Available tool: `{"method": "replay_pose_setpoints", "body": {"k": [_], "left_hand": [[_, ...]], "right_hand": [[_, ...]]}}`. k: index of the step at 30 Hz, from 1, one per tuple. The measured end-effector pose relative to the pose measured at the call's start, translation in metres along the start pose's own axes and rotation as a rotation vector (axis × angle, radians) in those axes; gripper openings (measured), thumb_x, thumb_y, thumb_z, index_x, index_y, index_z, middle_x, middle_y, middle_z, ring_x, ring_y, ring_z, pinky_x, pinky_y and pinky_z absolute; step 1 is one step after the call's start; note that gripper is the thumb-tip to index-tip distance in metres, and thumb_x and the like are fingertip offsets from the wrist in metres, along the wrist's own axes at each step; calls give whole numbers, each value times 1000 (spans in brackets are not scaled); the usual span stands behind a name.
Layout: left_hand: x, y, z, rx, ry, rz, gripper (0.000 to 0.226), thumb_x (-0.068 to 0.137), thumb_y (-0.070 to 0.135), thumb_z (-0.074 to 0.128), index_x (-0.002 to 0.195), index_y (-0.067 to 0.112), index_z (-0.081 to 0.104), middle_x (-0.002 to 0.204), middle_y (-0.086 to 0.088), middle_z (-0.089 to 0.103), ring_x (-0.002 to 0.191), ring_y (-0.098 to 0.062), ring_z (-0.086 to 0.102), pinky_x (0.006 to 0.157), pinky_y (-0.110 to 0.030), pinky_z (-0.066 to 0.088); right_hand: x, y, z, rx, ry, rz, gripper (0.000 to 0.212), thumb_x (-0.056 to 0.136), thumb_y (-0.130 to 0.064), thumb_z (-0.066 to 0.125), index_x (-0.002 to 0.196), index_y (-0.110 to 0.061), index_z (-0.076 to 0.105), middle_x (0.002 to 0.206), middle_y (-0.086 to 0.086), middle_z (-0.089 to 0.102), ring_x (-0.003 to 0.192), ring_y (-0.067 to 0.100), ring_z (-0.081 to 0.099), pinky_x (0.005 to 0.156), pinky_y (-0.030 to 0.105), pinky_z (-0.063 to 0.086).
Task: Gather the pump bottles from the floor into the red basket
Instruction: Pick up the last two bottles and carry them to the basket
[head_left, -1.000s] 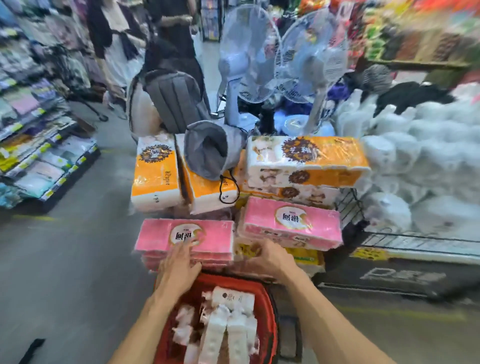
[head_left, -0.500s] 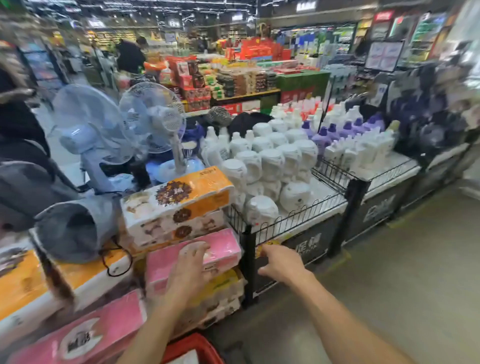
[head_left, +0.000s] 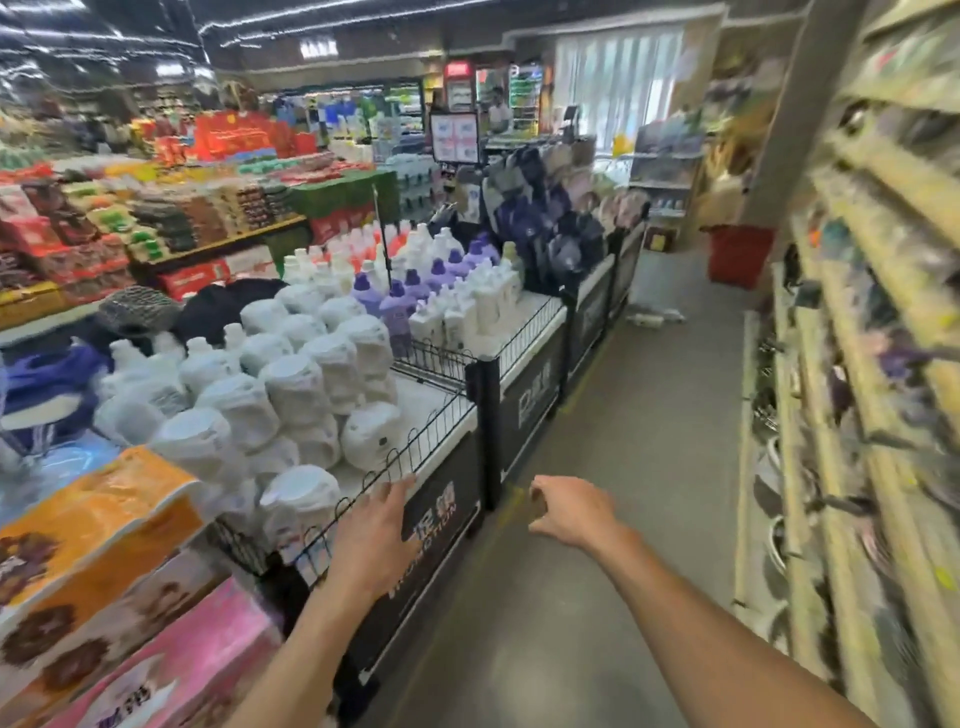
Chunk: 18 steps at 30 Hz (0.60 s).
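Observation:
My left hand (head_left: 374, 530) is held out with fingers spread, in front of the wire rail of a black display stand (head_left: 447, 525), and holds nothing. My right hand (head_left: 569, 512) hangs over the aisle floor with loosely curled fingers, empty. Far down the aisle, a few white pump bottles (head_left: 653, 317) lie on the floor beside the stands. A red basket (head_left: 740, 254) stands on the floor further back, by the right shelving. The basket I had under my hands is out of view.
Display stands with white and purple bottles (head_left: 441, 291) line the left of the aisle. Orange and pink tissue packs (head_left: 104, 587) are stacked at the near left. Blurred shelving (head_left: 872, 395) runs along the right. The grey floor (head_left: 623, 467) stretches between them.
The view has swung right, from the tissue packs and the red basket of bottles to the aisle. Both hands have left the basket and are held out empty.

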<state>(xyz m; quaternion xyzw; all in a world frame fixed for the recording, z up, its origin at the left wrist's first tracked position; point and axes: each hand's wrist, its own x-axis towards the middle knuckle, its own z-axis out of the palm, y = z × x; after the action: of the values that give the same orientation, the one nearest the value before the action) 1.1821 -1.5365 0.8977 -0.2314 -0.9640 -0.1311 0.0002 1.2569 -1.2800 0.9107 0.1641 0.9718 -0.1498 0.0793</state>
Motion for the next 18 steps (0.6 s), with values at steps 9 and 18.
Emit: {"method": "replay_pose_setpoints", "body": {"k": [9,18], "left_hand": [[115,91,18,-75,7,335,64,87,34,65,145,30,39,143,5,47,130,-20,48,105,-36,41],[230,132,37,-67,-60,502,66,87,35,66,146,33,36,144,5,42,127,-21,49,100,-41,46]], "right_hand": [[35,95,-47,48,118,243,42,86,-35,71,126,-32,60,126,-4,66,119,24,62,93,31,48],[74,137,-80,68,204,393,49,85,-39,72,130,-32,57,124,-2,67,114,25,63,89,33,48]]}}
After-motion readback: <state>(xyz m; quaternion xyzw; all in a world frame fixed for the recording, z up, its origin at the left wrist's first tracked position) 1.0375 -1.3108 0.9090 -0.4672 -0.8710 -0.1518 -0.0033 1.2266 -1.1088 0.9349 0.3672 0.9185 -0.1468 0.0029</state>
